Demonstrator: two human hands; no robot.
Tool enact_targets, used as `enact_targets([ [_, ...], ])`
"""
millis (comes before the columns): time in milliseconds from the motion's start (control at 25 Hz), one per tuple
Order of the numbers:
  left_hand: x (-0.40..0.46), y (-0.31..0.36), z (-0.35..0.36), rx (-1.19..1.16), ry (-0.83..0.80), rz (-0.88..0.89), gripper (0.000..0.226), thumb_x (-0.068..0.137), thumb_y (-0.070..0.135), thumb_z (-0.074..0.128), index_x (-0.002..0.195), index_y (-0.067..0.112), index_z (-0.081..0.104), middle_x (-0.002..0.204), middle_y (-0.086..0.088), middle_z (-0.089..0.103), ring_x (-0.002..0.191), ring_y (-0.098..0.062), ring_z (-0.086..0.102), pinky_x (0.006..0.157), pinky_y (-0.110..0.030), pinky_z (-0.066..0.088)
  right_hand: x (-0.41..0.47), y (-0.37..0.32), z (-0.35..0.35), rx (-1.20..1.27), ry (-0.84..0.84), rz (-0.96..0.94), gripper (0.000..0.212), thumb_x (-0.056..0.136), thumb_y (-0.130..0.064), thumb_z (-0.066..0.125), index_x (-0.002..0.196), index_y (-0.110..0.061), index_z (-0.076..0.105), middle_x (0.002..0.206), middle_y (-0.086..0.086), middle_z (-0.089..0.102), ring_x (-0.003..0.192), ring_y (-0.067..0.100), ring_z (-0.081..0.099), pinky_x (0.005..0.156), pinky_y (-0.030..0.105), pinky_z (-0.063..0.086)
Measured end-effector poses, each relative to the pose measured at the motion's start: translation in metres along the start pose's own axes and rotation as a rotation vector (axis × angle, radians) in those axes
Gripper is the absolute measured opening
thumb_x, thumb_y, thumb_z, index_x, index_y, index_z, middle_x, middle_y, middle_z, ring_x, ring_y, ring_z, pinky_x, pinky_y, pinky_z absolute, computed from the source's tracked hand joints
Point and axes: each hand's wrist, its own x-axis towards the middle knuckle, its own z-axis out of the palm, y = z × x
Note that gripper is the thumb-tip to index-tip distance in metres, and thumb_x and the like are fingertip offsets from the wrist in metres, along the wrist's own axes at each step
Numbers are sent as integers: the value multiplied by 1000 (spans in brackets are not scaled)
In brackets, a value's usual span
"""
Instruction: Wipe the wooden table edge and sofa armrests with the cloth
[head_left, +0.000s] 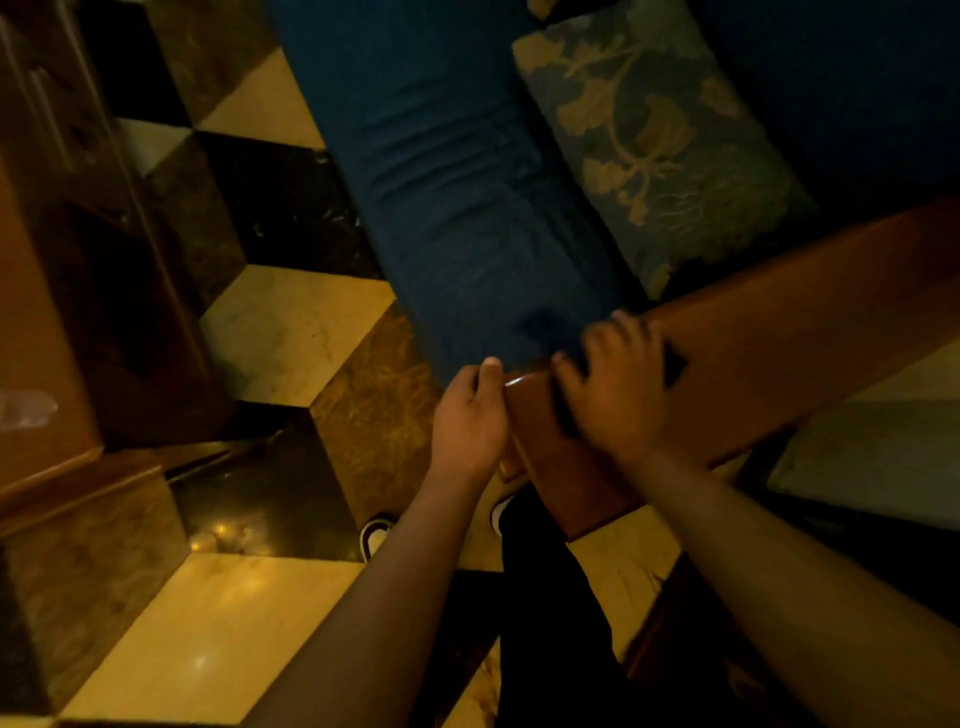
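A wooden sofa armrest (779, 332) runs from the centre up to the right edge. My right hand (618, 384) lies flat on its near end, pressing a dark cloth (675, 364) of which only thin edges show around the fingers. My left hand (470, 415) curls loosely against the armrest's front end, thumb up, with nothing seen in it. The blue seat cushion (457, 182) lies beyond the hands.
A patterned pillow (654, 140) rests on the sofa against the armrest. Wooden furniture (67, 234) stands at the left. The floor is checkered marble tile (291, 332). My dark trouser leg (540, 597) and shoe (375, 535) are below the hands.
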Motion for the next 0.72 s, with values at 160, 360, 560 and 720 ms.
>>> enact_targets([
  [160,-44,-38,-28,-582,-76,-565,51,95,57,55,128,20,67,122,-7,73,106,-29,68,86,-46,56,-84,-92,29,-3,-299,-393,52,94,-42,57,141,-20,59,148,-1,56,154,33,25,128,53,9],
  [360,-126,-97,-95,-612,41,-603,51,86,35,78,128,9,65,113,-15,76,102,-32,73,80,-41,58,-184,-139,15,562,-570,-161,44,102,-39,52,143,-24,53,139,0,56,121,20,60,83,21,44],
  [560,-174,-78,-149,-787,279,-485,40,87,28,78,121,9,71,99,-15,81,87,-30,79,66,-38,61,-184,-193,-28,806,-848,-188,77,80,-63,56,152,-49,32,144,-18,48,129,4,50,106,30,46],
  [720,-235,-58,-186,-1085,441,-391,42,90,28,75,124,4,71,119,-24,75,112,-44,70,103,-58,53,-169,-230,-58,998,-1010,-150,66,96,-44,65,154,-32,39,150,-1,49,119,2,58,95,17,50],
])
